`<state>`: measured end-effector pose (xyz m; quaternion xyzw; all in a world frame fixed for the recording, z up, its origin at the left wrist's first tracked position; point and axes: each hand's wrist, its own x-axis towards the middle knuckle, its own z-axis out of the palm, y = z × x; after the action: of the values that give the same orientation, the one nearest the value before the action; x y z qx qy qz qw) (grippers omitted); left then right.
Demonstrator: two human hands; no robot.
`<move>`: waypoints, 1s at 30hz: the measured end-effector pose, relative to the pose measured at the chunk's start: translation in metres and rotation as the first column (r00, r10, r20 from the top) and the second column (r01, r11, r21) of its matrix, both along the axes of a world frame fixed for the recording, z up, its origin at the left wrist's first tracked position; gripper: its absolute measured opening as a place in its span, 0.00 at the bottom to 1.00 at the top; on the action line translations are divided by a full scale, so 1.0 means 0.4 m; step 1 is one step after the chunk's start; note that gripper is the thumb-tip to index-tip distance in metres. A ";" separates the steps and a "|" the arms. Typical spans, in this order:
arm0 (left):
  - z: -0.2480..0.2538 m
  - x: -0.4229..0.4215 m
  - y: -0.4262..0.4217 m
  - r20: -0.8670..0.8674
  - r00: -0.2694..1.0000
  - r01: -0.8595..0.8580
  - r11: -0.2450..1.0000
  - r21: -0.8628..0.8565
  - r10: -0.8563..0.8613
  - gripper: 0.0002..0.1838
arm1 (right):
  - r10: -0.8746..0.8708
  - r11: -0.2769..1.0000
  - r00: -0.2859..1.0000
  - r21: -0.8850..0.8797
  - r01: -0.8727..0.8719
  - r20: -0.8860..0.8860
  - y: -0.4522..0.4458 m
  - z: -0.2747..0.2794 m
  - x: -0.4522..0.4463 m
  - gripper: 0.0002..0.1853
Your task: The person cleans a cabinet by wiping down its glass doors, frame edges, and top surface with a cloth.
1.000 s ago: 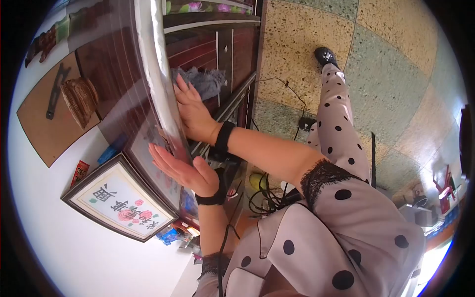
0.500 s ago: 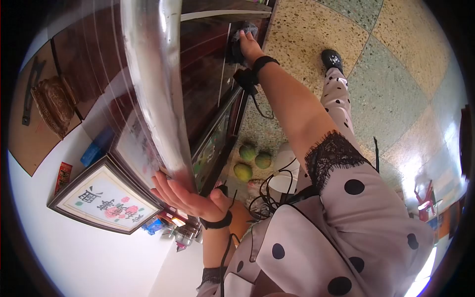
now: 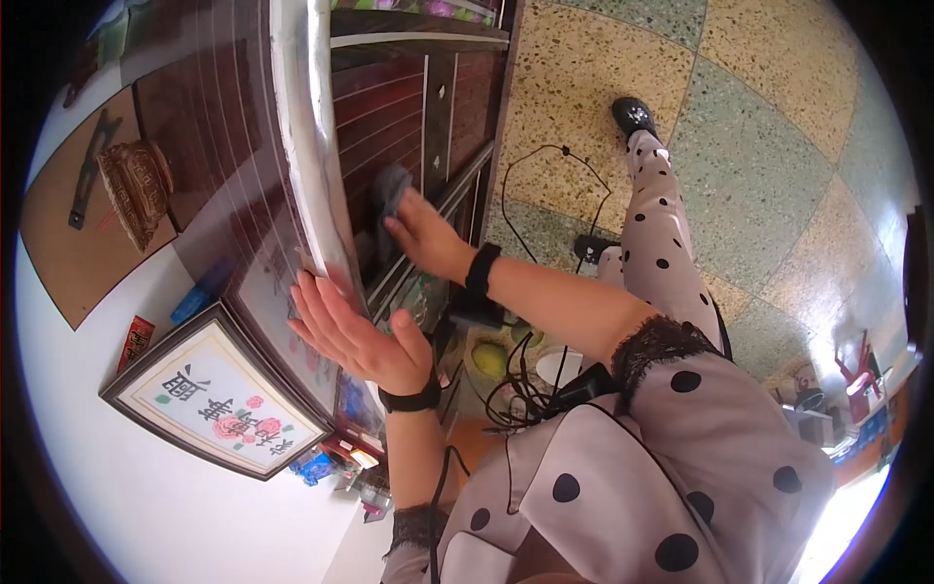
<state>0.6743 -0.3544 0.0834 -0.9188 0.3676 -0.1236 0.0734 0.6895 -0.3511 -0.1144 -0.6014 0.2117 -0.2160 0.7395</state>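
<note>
**Against the cabinet front [image 3: 384, 127], a right hand [image 3: 430, 236] grips a grey cloth [image 3: 393, 185]**

The cloth, slightly blurred, is at the dark, shiny panels below the pale edge [image 3: 309, 127] of the cabinet top. The right fingers are gathered in on it; their tips are hard to make out. The left hand [image 3: 358, 333] lies at that pale edge, its fingers straight and side by side, the thumb spread wide from them. Beyond it are a framed picture [image 3: 219, 394] with roses and writing and, farther off, a brown carved ornament [image 3: 136, 190]. Near the person's lap, green fruit [image 3: 489, 359] sits beside tangled black cables [image 3: 516, 394]. One black shoe [image 3: 634, 116] rests on speckled floor tiles [image 3: 574, 68].
</note>
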 end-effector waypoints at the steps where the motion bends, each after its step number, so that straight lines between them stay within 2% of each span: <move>1: 0.000 0.000 0.001 0.002 1.000 -0.001 1.000 0.011 0.001 0.37 | -0.085 0.996 0.996 -0.005 0.085 -0.032 -0.004 -0.011 0.016 0.14; 3: -0.005 0.001 0.006 0.017 1.000 -0.002 1.000 0.027 0.001 0.38 | -0.234 0.959 0.972 0.153 0.237 -0.039 0.002 -0.124 0.083 0.14; 4: -0.010 0.002 0.007 0.033 0.999 0.004 0.999 0.032 -0.006 0.38 | -0.089 0.903 0.983 0.404 0.147 -0.158 -0.015 -0.177 0.097 0.14; 5: -0.012 0.002 0.008 0.029 1.000 -0.009 0.999 0.045 0.008 0.38 | 0.103 0.800 0.947 0.592 0.103 -0.305 -0.093 -0.157 0.090 0.17; 6: -0.013 0.002 0.007 0.040 0.999 -0.002 0.999 0.032 0.001 0.38 | 0.133 0.808 0.922 0.578 0.111 -0.365 -0.039 -0.306 0.122 0.21; 7: -0.015 0.003 0.006 0.054 0.999 0.008 1.000 0.014 -0.008 0.38 | 0.059 0.873 0.929 0.470 0.129 -0.364 0.002 -0.397 0.140 0.24; 8: -0.017 0.005 0.006 0.057 0.998 -0.003 1.000 0.016 0.002 0.38 | 0.070 0.873 0.930 0.473 0.118 -0.361 0.000 -0.386 0.138 0.24; 10: -0.018 0.004 0.008 0.071 0.997 0.013 1.000 0.000 -0.013 0.38 | 0.164 0.718 0.894 0.672 0.182 -0.418 -0.008 -0.358 0.131 0.26; 12: -0.018 0.000 0.009 0.069 0.998 0.002 1.000 -0.002 -0.002 0.38 | 0.199 0.755 0.862 0.633 0.169 -0.467 0.026 -0.312 0.099 0.28; 14: -0.019 0.008 0.007 0.078 0.997 0.010 1.000 -0.010 -0.009 0.38 | 0.193 0.766 0.902 0.634 0.107 -0.386 0.077 -0.247 0.077 0.29; 16: -0.017 0.004 0.010 0.074 0.997 0.008 1.000 0.000 -0.008 0.38 | 0.137 0.704 0.948 0.701 0.111 -0.288 0.062 -0.098 0.043 0.25; 18: -0.015 0.000 0.004 0.068 0.998 0.009 1.000 -0.014 -0.008 0.38 | 0.332 0.811 0.881 0.579 -0.085 -0.336 0.093 -0.044 0.017 0.21; 20: -0.016 0.000 -0.002 0.067 0.998 0.012 0.999 -0.035 -0.010 0.38 | 0.474 0.751 0.859 0.598 -0.280 -0.193 0.065 0.061 -0.041 0.18; 22: -0.015 0.001 0.000 0.058 0.998 0.020 0.999 -0.039 -0.017 0.38 | 0.328 0.852 0.944 0.426 -0.305 0.019 0.123 0.106 -0.097 0.18; 23: -0.012 0.000 0.000 0.058 0.998 0.020 0.999 -0.034 -0.018 0.38 | 0.328 0.850 0.944 0.430 -0.305 0.021 0.128 0.103 -0.107 0.18; 24: -0.011 0.000 -0.001 0.052 0.998 0.022 0.999 -0.029 -0.020 0.38 | 0.229 0.955 0.973 0.189 -0.230 0.029 0.129 0.093 -0.122 0.17; 25: -0.012 0.002 0.000 0.047 0.999 0.023 0.999 -0.022 -0.022 0.38 | 0.131 0.990 0.989 -0.060 -0.127 0.063 0.132 0.082 -0.133 0.17; 26: -0.014 0.004 0.002 0.050 0.999 0.021 1.000 -0.014 -0.020 0.38 | 0.133 0.990 0.989 -0.053 -0.129 0.067 0.142 0.061 -0.135 0.17; 28: -0.017 0.000 0.013 0.049 0.999 0.003 1.000 0.005 -0.003 0.38 | 0.148 0.988 0.985 -0.022 -0.150 -0.085 0.167 -0.005 -0.132 0.17; 30: -0.018 0.000 0.011 0.059 0.998 0.010 1.000 0.009 -0.010 0.38 | 0.194 0.981 0.912 0.058 -0.186 -0.362 0.147 -0.126 -0.105 0.16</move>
<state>0.6742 -0.3499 0.0762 -0.9126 0.3703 -0.1495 0.0874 0.6473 -0.2921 -0.1647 -0.6406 0.2886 -0.0252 0.7112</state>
